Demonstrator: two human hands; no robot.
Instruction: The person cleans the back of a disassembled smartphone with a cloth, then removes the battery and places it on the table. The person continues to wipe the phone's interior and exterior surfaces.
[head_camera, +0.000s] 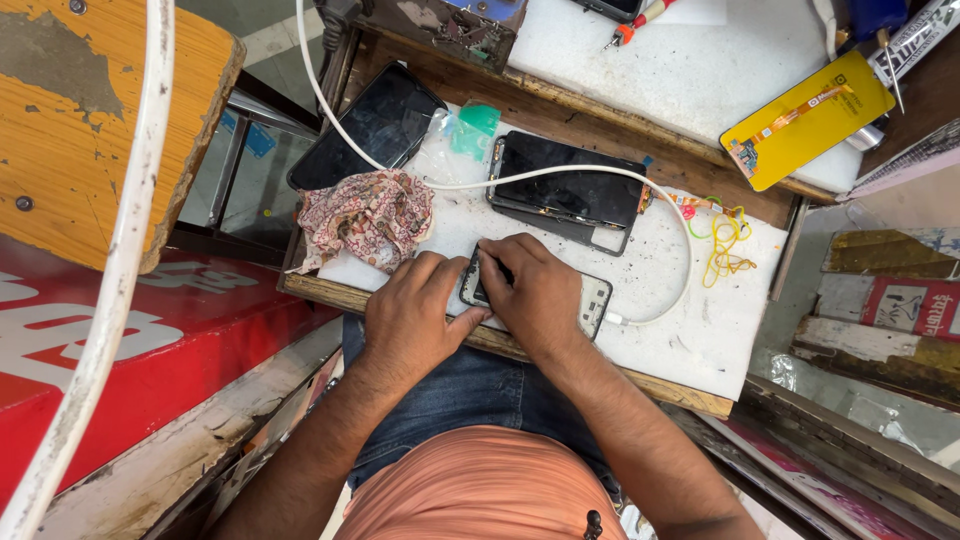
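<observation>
Both hands rest on a smartphone (590, 300) at lower centre of the frame, on a white work mat (720, 320). The left hand (410, 315) is curled, its thumb pressed to the phone's near edge. The right hand (535, 290) covers the left half, fingertips bent onto it; whether it pinches a tool cannot be told. The phone lies flat, long axis left to right. A white cable (670, 300) is plugged into its right end. Just above lies a second dark phone (565, 190); a patterned cloth (365, 215) sits at left.

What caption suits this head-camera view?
Both hands, left and right, press on an opened phone on a white mat.
</observation>
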